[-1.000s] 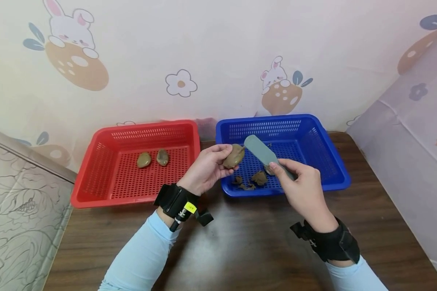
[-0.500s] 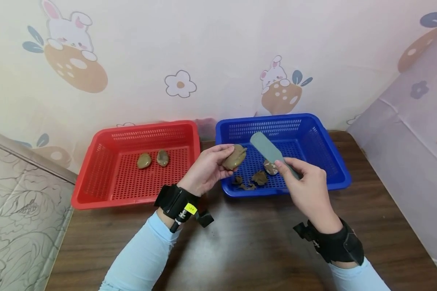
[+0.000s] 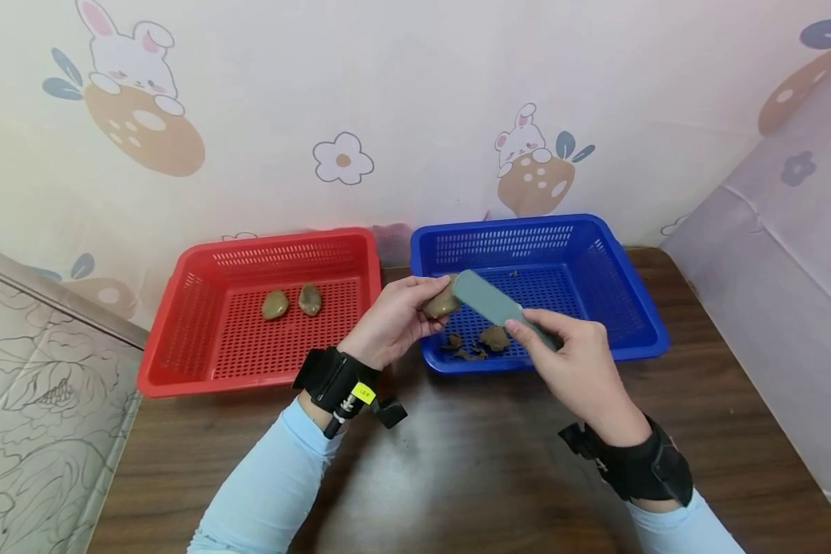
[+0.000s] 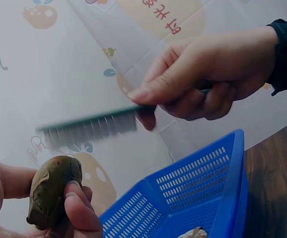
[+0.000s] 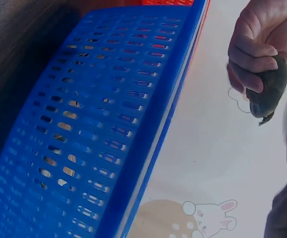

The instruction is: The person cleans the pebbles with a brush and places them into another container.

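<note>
My left hand [image 3: 396,319] grips a smooth brown stone [image 3: 438,305] partly coated in mud, over the left side of the blue basket [image 3: 639,288]. My right hand [image 3: 576,355] holds a green brush [image 3: 490,300] by its handle, its back facing up in the head view. The brush head covers part of the stone there. In the left wrist view, the white bristles [image 4: 93,133] point down, blurred, just above the muddy stone [image 4: 54,191]. Brown mud clumps [image 3: 494,338] lie in the blue basket. A pale stone [image 4: 195,232] shows at the bottom of the left wrist view.
A red basket [image 3: 154,346] stands to the left, holding a greenish stone [image 3: 274,305] and a darker stone [image 3: 310,299]. Both baskets sit on a dark wooden table [image 3: 450,469], against a patterned wall covering [image 3: 402,92].
The brush first moved up and right, off the stone, then swung back left and down over it. The left hand and its stone have hardly moved. The basket's pale stone became hidden in the head view.
</note>
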